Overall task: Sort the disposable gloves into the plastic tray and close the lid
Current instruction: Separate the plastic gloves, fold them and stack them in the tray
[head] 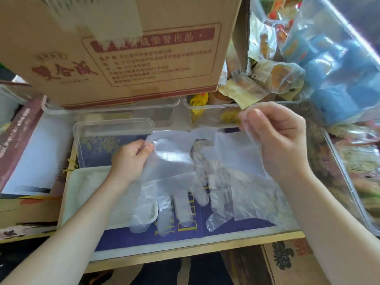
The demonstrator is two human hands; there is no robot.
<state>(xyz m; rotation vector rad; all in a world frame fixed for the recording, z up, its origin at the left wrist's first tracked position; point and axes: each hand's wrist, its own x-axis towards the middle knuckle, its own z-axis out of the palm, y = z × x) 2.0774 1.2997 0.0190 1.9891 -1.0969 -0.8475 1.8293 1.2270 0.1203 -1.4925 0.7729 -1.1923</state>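
Observation:
My left hand (131,159) pinches the cuff corner of a clear disposable glove (174,173) whose fingers hang down toward me over a blue printed surface. My right hand (275,136) pinches the top edge of a second clear glove (242,182), held up beside the first. An empty clear plastic tray (82,130) stands just behind my left hand. Its white lid (86,188) lies flat in front of it, under my left wrist.
A large cardboard box (127,50) rests on a clear tub (49,109) behind the tray. Another clear tub (207,108) at the back right holds wrapped snacks. Bags of snacks (281,79) and a blue pack (339,79) pile at the right. A clear bin edge (341,171) runs along the right.

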